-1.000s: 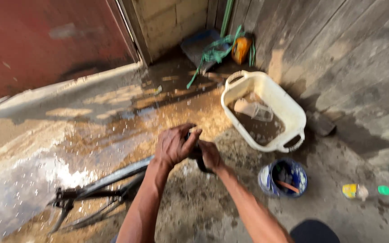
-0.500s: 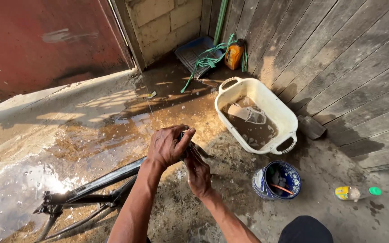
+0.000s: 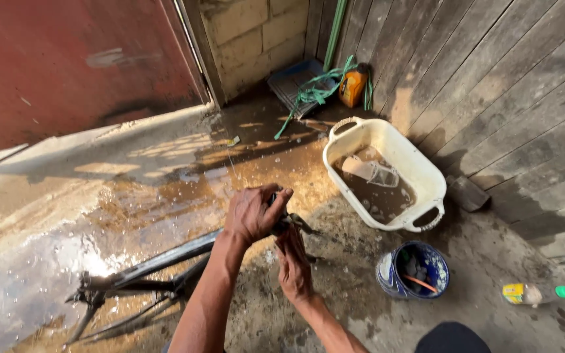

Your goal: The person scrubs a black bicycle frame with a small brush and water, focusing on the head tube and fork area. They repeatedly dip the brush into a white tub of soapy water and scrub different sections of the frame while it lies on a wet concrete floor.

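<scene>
The left hand (image 3: 251, 212) is closed in a fist around the near end of a dark bicycle frame (image 3: 145, 271), which stretches away to its left over the wet ground (image 3: 99, 196). The right hand (image 3: 293, 265) sits just below, fingers curled against the same end; how tightly it grips I cannot tell. To the right of the hands stand a white tub (image 3: 420, 173) of murky water and, nearer, a small blue bowl (image 3: 434, 261).
</scene>
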